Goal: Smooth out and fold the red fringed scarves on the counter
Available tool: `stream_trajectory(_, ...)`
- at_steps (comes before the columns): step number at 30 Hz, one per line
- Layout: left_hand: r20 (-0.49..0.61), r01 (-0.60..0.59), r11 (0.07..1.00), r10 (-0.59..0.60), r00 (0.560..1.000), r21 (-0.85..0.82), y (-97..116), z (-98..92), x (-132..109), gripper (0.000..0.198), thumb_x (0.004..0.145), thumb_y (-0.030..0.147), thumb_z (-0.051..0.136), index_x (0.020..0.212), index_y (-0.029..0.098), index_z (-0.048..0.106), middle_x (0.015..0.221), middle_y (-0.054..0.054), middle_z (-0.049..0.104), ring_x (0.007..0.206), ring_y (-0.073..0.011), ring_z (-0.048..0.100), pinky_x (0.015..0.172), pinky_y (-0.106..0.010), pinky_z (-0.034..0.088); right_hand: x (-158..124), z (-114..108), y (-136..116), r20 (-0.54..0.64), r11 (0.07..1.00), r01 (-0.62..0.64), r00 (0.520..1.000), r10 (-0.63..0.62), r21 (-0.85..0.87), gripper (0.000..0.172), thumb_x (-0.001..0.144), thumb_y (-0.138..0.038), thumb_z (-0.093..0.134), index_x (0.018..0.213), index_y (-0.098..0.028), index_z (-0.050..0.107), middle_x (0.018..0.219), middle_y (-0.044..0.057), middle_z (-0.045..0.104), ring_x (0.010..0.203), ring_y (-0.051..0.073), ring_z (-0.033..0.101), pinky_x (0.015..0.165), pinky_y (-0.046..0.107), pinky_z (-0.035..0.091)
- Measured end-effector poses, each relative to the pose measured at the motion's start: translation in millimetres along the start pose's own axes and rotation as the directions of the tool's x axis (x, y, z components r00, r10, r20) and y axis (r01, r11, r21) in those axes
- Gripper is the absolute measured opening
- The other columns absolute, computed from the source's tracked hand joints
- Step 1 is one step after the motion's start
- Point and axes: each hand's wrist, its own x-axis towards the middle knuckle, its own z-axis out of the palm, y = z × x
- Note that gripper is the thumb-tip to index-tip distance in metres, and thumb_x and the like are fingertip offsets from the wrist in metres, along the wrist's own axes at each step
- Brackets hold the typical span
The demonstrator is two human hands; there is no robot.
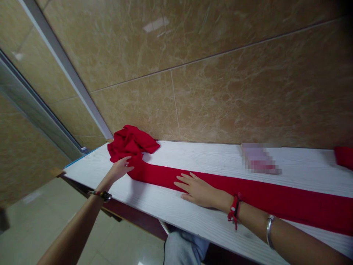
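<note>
A long red cloth (pixel 275 197) lies stretched along a white wooden table (pixel 176 217), ending in a crumpled heap (pixel 131 141) at the far left by the wall. My left hand (pixel 120 168) reaches out and pinches the cloth just below the heap, fingers curled on its edge. My right hand (pixel 197 189) lies flat on the spread strip, palm down, fingers stretched out toward the left. A beaded band circles my left wrist; a red string and a metal bangle sit on my right forearm.
A tan marble wall (pixel 220 81) rises directly behind the table. A blurred pinkish object (pixel 259 158) lies near the wall. Another red piece (pixel 344 156) shows at the right edge. Tiled floor (pixel 33 221) and a glass partition are on the left.
</note>
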Motion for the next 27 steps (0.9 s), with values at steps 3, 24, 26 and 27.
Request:
stream_trajectory(3, -0.015, -0.009, 1.000, 0.009, 1.000, 0.007, 29, 4.4, -3, 0.051, 0.059, 0.037, 0.064, 0.103, 0.013, 0.057, 0.073, -0.004, 0.065, 0.068, -0.0199, 0.060, 0.058, -0.028, 0.047, 3, -8, -1, -0.137, 0.955, -0.095, 0.981, 0.138, 0.280, 0.040, 0.083, -0.030, 0.046, 0.119, -0.014, 0.051, 0.126, 0.011, 0.049, 0.118, 0.022, 0.040, 0.101, 0.039, 0.027)
stream_trajectory(24, 0.128, -0.231, 0.776, 0.370, 0.920, -0.586, 218, 139.9, -81, 0.067, 0.072, 0.020, 0.057, 0.130, 0.025, 0.025, 0.097, -0.003, 0.054, 0.082, -0.0143, 0.062, 0.075, -0.029, 0.051, -7, -40, 39, 0.109, -0.163, 0.025, 0.643, 0.758, 0.986, 0.019, 0.075, -0.005, 0.048, 0.059, -0.015, 0.052, 0.048, -0.003, 0.056, 0.044, 0.009, 0.053, 0.051, 0.021, 0.046)
stream_trajectory(26, 0.085, -0.310, 0.786, 0.416, 0.905, -0.535, 219, 135.6, -84, 0.063, 0.073, 0.024, 0.057, 0.129, 0.023, 0.028, 0.101, -0.004, 0.054, 0.088, -0.0157, 0.060, 0.081, -0.031, 0.049, -13, -45, 42, 0.068, -0.129, 0.051, 0.634, 0.771, 0.990, 0.020, 0.071, -0.001, 0.049, 0.056, -0.015, 0.051, 0.047, -0.003, 0.055, 0.045, 0.008, 0.052, 0.051, 0.019, 0.045)
stream_trajectory(27, 0.035, -0.361, 0.797, 0.430, 0.902, -0.484, 218, 131.4, -83, 0.058, 0.075, 0.026, 0.055, 0.127, 0.023, 0.031, 0.101, -0.005, 0.054, 0.091, -0.0163, 0.059, 0.084, -0.033, 0.047, -19, -49, 44, 0.051, -0.117, 0.063, 0.632, 0.773, 0.991, 0.020, 0.069, 0.000, 0.050, 0.057, -0.015, 0.053, 0.048, -0.003, 0.056, 0.046, 0.008, 0.052, 0.053, 0.019, 0.045)
